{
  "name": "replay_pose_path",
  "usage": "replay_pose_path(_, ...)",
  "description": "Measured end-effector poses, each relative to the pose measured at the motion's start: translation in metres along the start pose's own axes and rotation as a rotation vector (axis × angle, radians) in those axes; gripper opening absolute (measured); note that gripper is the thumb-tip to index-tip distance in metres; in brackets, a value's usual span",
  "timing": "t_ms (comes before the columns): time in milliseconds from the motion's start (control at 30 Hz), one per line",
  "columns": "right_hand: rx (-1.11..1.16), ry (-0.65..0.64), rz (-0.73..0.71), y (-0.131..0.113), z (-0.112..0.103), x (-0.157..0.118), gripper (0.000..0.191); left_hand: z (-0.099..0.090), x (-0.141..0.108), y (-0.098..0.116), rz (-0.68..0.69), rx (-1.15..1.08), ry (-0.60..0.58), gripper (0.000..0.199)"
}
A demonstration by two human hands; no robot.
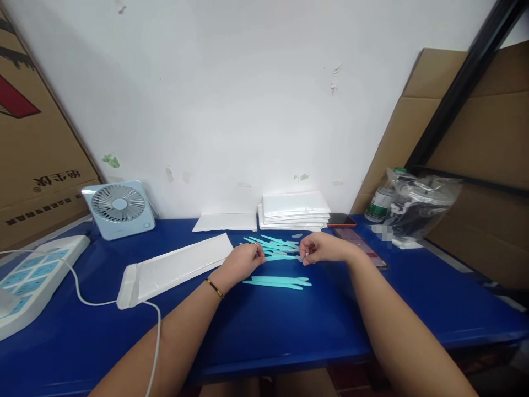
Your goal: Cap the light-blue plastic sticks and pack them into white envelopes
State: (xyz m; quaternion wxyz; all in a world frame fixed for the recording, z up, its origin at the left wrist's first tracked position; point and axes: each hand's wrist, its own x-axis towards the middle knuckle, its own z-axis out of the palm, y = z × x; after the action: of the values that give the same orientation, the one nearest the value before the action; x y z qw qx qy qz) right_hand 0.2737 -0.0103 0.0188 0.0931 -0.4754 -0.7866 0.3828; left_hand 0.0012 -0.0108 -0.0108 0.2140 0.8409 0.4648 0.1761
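My left hand (247,259) is closed, thumb and fingertips together on the left end of a slim teal stick (281,257). At that stick's right end, my right hand (316,248) pinches a small translucent piece (299,258); whether the piece is joined to the stick I cannot tell. A loose heap of similar teal sticks (276,242) lies just behind my hands. Closer to me, several more teal sticks (276,282) lie side by side on the blue table (289,331). Another translucent piece (296,236) rests by the heap.
Left of my hands lies a white padded envelope (182,267), its flap open. Behind stand a stack of white envelopes (295,209) and a flat one (225,221). Phones (363,248), a bottle (378,205), a fan (119,209), a power strip (37,275) and a cable (158,331) surround the area.
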Motion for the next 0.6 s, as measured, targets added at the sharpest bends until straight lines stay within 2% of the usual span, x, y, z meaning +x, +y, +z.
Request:
replay_pose_path(400,-0.05,0.118,-0.036,-0.003,0.001,-0.001,0.026,-0.005,0.001,-0.001,-0.003,0.002,0.022,0.014)
replay_pose_path(533,-0.027,0.116,-0.086,-0.009,0.008,0.006,0.027,-0.002,0.002,-0.001,0.026,-0.001,0.005,0.014)
replay_pose_path(600,-0.023,0.138,-0.108,-0.011,0.013,0.011,0.026,-0.001,0.003,0.002,0.042,0.008,0.034,0.013)
